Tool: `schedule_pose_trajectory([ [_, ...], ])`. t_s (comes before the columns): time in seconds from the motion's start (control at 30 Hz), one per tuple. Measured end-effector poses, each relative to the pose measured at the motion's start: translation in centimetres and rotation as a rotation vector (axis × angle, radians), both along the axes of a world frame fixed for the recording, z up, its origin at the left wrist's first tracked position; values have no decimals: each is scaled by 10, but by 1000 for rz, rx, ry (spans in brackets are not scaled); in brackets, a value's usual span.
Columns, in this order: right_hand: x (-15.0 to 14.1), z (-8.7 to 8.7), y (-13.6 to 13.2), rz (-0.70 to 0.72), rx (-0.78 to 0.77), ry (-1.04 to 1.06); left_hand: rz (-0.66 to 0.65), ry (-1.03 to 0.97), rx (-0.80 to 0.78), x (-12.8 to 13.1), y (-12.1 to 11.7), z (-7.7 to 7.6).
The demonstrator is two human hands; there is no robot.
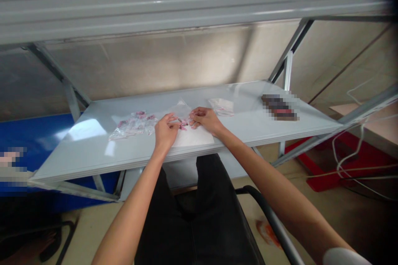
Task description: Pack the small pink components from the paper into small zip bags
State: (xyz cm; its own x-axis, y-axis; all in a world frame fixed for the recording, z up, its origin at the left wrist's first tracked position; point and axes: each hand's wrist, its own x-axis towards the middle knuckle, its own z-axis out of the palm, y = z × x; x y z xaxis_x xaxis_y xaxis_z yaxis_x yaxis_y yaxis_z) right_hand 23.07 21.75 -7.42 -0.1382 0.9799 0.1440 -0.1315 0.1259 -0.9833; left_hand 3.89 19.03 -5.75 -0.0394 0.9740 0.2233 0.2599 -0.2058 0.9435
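Pinching a small pink item point(183, 124) between nearly closed fingers of the left hand point(166, 130) and right hand point(205, 119), steadied close together above a clear plastic bag point(183, 109) for fine handling.

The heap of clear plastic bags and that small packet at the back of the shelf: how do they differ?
The heap of clear plastic bags is larger, in overlapping layers, while the small packet looks like one flat piece. The heap lies beside the left hand; the packet lies farther back, beyond the right hand. The heap shows more pink than the packet. Both look like clear plastic and lie on the same white shelf.
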Motion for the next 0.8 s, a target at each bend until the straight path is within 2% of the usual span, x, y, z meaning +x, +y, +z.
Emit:
schedule_pose_trajectory([
  [0.5,4,1,1,-10,39,-107,15,86,33,9,2,2],
  [0.67,6,5,-1,-23,44,-73,13,135,62,5,2,6],
  [0.8,18,12,-2,-102,58,37,11,257,115,-5,-4,9],
])
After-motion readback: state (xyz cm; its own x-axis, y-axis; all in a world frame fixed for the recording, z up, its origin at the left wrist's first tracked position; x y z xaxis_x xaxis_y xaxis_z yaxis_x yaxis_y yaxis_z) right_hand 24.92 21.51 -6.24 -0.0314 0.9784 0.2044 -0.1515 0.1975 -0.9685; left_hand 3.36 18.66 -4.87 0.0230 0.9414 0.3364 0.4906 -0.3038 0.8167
